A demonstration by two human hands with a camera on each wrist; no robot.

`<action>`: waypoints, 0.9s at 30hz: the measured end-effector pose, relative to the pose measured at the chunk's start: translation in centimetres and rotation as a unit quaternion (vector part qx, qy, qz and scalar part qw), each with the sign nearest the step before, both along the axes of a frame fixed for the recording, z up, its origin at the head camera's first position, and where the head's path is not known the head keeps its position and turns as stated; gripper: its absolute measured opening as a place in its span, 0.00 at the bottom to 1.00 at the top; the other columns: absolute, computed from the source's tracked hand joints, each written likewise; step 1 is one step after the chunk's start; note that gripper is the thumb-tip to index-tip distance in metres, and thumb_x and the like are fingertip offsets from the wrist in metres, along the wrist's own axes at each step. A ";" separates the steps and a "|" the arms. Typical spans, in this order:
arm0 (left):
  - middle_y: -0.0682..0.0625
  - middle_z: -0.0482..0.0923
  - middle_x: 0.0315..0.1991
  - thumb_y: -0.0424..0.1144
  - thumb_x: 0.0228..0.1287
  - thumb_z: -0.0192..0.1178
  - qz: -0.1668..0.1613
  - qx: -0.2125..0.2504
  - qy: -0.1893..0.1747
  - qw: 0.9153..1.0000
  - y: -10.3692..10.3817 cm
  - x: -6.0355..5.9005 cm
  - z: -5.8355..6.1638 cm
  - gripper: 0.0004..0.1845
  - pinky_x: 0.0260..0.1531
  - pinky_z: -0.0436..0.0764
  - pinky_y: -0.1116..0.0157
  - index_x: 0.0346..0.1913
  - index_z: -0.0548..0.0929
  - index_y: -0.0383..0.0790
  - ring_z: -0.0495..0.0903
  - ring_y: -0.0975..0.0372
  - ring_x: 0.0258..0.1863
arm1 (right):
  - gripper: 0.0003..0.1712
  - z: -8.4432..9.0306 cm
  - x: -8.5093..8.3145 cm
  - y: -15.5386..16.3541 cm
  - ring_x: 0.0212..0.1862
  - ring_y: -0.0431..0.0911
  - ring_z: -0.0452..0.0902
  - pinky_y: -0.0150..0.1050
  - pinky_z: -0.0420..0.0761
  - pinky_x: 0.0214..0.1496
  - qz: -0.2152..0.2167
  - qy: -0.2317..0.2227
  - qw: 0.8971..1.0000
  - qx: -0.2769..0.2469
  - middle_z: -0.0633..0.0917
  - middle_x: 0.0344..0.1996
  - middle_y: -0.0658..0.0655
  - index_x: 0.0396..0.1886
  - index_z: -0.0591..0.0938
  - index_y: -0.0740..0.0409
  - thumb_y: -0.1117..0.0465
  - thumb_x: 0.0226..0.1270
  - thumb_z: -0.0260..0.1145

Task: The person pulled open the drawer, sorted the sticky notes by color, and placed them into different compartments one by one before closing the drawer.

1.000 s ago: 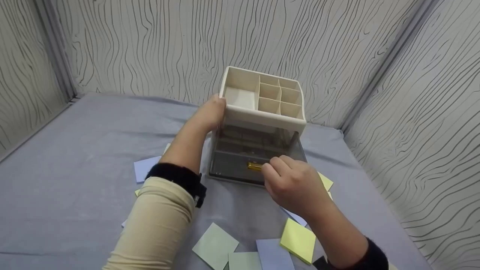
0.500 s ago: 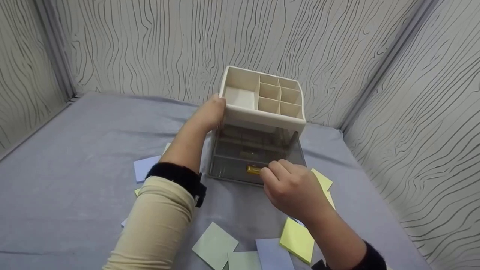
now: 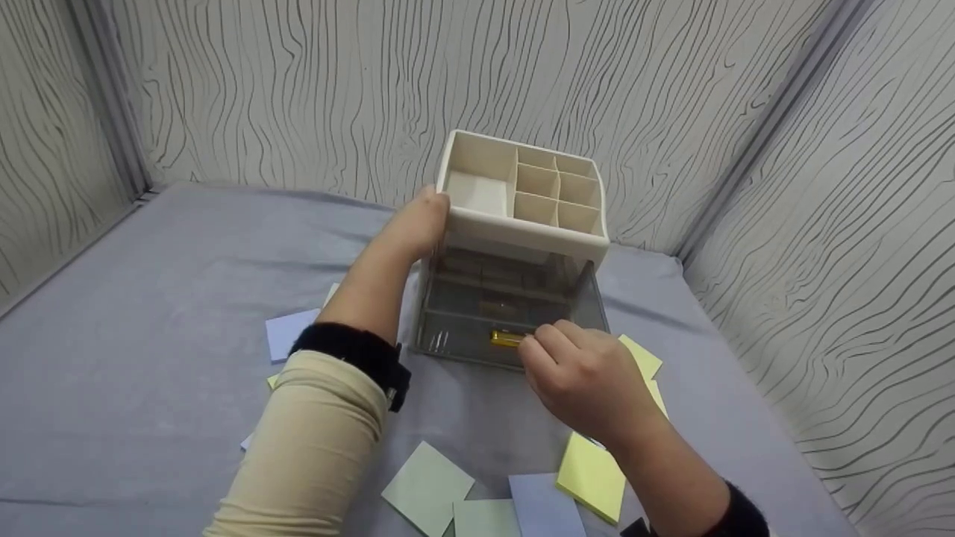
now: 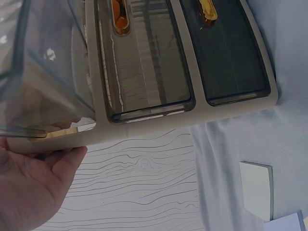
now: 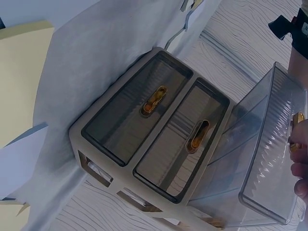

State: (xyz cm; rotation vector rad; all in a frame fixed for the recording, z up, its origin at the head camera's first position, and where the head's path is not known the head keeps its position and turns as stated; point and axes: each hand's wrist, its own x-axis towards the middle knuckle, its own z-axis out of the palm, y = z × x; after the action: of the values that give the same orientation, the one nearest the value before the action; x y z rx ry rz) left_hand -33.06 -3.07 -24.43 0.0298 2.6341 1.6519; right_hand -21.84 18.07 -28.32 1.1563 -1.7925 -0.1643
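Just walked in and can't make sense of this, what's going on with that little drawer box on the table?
A person is working at a cream desk organizer on a grey cloth-covered table. The left hand rests against its left side, while the right hand pinches the gold handle of a clear smoky drawer, which is pulled partway out. The two other drawers are closed. Sticky notes lie scattered about the table.

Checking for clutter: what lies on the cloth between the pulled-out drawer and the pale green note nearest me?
Nothing: in the head view the grey cloth is bare from the drawer to the green note.
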 end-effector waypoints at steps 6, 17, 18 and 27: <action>0.43 0.59 0.66 0.48 0.68 0.27 0.001 0.006 0.013 1.000 0.0 0.0 -0.1 0.26 0.61 0.56 0.46 0.66 0.56 0.44 0.59 0.50 0.65 | 0.13 0.1 0.0 0.1 0.15 0.40 0.58 0.32 0.57 0.12 0.008 0.000 1.000 -0.009 0.67 0.13 0.50 0.15 0.69 0.57 0.68 0.59 0.50; 0.44 0.57 0.67 0.49 0.69 0.26 -0.005 -0.004 0.003 1.000 -0.1 -0.1 0.1 0.27 0.61 0.56 0.46 0.68 0.54 0.44 0.58 0.50 0.66 | 0.12 0.7 -0.6 1.5 0.15 0.41 0.63 0.34 0.65 0.12 0.049 -0.014 0.996 -0.072 0.70 0.14 0.49 0.18 0.73 0.57 0.62 0.61 0.55; 0.44 0.57 0.67 0.49 0.68 0.26 -0.005 -0.006 -0.001 1.000 -0.1 -0.1 0.1 0.27 0.61 0.56 0.46 0.68 0.54 0.44 0.57 0.50 0.66 | 0.13 0.8 -0.7 1.7 0.14 0.41 0.62 0.34 0.63 0.12 0.050 -0.013 0.995 -0.083 0.69 0.14 0.49 0.17 0.73 0.57 0.61 0.61 0.55; 0.44 0.57 0.68 0.49 0.69 0.27 -0.002 0.004 0.004 1.000 0.0 0.0 0.0 0.27 0.61 0.55 0.46 0.69 0.52 0.46 0.57 0.51 0.66 | 0.11 1.4 -2.6 5.0 0.17 0.41 0.69 0.36 0.69 0.16 -0.014 -0.052 0.980 -0.194 0.75 0.14 0.52 0.20 0.76 0.59 0.60 0.59 0.55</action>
State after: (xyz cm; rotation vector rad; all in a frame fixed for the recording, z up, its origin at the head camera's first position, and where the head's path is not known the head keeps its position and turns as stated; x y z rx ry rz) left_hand -33.03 -3.07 -24.42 0.0421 2.6309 1.6653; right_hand -24.48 23.12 -26.96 0.8727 -1.8312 0.2258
